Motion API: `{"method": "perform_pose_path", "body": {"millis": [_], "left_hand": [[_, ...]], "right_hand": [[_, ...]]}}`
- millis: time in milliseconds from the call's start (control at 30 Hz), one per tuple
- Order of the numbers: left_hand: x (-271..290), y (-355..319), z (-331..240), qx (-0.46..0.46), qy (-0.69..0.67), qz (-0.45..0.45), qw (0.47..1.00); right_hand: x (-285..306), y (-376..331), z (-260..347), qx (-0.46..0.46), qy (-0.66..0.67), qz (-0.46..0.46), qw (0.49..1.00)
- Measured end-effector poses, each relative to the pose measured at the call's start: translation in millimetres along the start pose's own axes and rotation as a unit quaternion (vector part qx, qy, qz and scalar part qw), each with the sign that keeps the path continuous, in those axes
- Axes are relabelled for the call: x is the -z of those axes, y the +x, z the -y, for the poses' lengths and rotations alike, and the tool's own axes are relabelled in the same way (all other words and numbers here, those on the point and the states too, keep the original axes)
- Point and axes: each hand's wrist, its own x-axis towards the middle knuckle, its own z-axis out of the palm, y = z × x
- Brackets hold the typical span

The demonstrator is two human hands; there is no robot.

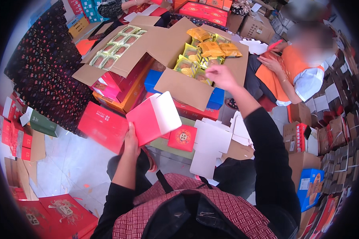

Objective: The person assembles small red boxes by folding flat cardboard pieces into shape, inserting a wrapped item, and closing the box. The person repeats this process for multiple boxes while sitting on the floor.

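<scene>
My left hand [131,140] grips a red cardboard box [146,122] by its lower left side. The box is tilted, with a pale flap [167,110] standing out at its upper right. My right hand [222,77] is over the right side of an open brown carton [184,88]. Its fingers are curled together, and whatever they may hold cannot be made out. Yellow-green wrapped cakes [186,67] and orange packets [211,49] fill the carton, just left of and beyond that hand.
Another open carton [136,60] with clear-wrapped round cakes [115,50] stands left on stacked boxes. Before me lie a flat red box [182,138] and white unfolded cardboard [210,143]. A co-worker in an orange apron [297,65] sits at right. Red boxes [68,213] lie lower left.
</scene>
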Motion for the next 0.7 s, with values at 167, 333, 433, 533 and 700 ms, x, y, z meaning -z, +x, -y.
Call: {"method": "perform_pose_path", "body": {"millis": [167, 333, 433, 533, 700], "left_hand": [[-9.4, 5.0, -5.0, 0.026, -0.002, 0.017, 1.000], [-10.1, 4.5, -5.8, 0.006, -0.031, -0.005, 0.999], [-2.3, 10.7, -4.3, 0.007, -0.048, 0.008, 0.999], [4.1, 12.9, -3.8, -0.006, -0.081, 0.009, 0.997], [-5.5, 3.9, -7.1, -0.114, -0.065, -0.055, 0.990]], "right_hand": [[-49.1, 80.3, 2.4, -0.040, -0.213, 0.034, 0.976], [-41.0, 118.6, 16.5, -0.117, -0.128, 0.232, 0.957], [-36.0, 108.2, 8.8, -0.032, -0.207, 0.167, 0.963], [-40.1, 84.5, 28.4, 0.008, -0.270, 0.050, 0.962], [-32.0, 4.1, 142.9, 0.001, 0.271, -0.003, 0.962]]}}
